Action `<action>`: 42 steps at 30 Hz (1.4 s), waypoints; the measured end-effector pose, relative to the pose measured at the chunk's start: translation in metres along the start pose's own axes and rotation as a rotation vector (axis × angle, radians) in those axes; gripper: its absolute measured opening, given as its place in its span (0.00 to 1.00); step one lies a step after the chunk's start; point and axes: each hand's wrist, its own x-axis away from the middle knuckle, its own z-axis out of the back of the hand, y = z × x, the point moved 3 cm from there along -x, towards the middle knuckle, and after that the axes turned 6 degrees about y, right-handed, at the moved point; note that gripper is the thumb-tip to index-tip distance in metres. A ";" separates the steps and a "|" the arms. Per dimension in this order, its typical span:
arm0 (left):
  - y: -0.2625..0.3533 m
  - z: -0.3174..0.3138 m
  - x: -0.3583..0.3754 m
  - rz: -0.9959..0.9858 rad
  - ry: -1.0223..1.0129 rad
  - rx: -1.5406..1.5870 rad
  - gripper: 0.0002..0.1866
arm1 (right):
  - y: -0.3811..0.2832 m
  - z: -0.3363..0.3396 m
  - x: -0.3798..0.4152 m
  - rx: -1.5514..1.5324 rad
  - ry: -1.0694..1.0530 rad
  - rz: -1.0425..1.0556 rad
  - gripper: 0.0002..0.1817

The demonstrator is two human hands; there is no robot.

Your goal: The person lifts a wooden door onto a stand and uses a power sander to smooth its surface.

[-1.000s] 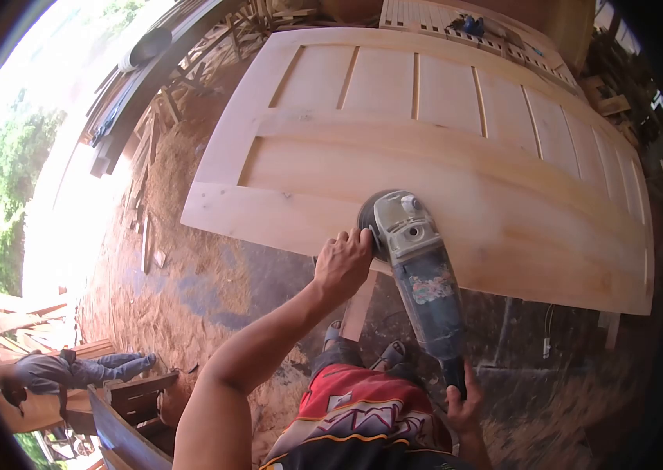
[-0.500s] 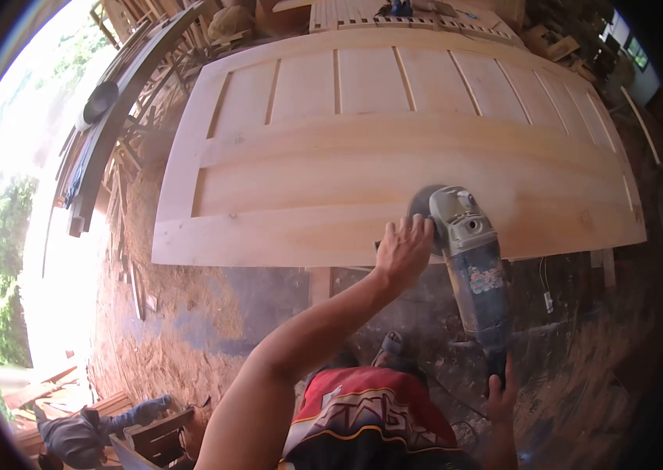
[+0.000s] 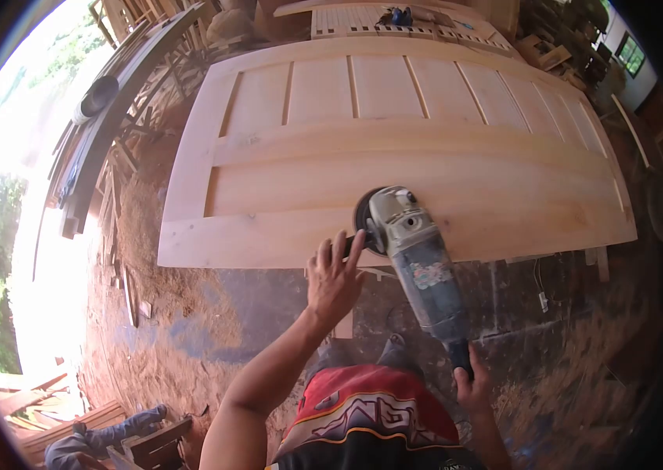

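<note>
A large angle grinder [image 3: 428, 276] with a grey head and blue-grey body lies across the near edge of a pale wooden door [image 3: 300, 188]. Its dark round disc [image 3: 362, 211] is over the lower rail of the door and appears to touch the wood. My left hand [image 3: 334, 280] is closed over the black side handle at the grinder's head, fingers partly bent. Lower right, my right hand [image 3: 474, 382] grips the rear handle, with its palm side partly hidden. Long grooves and recessed panels run across the door's far half.
Behind the door, a slatted wooden piece [image 3: 417, 30] carries a small blue object. A long dark beam [image 3: 124, 106] and stacked lumber stand at left. Sawdust [image 3: 151, 313] covers the floor. Another person's legs [image 3: 112, 439] show at lower left, beside a wooden frame [image 3: 161, 442].
The grinder and both my hands have moved left along the door's near edge. The view has shifted slightly, and less of the person at lower left shows.
</note>
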 end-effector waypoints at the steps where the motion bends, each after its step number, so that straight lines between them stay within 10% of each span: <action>1: -0.025 0.008 0.014 0.047 0.005 -0.027 0.46 | -0.013 -0.015 -0.001 0.029 -0.057 -0.002 0.33; 12: -0.191 0.089 0.116 0.399 0.080 -0.152 0.56 | -0.114 -0.148 -0.035 -0.095 -0.337 0.468 0.32; 24: 0.061 -0.002 0.040 0.054 -0.009 0.013 0.51 | 0.062 0.052 0.042 0.076 0.045 0.136 0.36; 30: 0.090 -0.027 0.019 -0.015 0.026 0.001 0.50 | 0.067 0.067 0.038 -0.060 0.135 -0.015 0.37; 42: -0.132 0.068 0.111 0.317 0.096 -0.164 0.50 | -0.039 -0.104 0.000 0.129 -0.272 0.252 0.34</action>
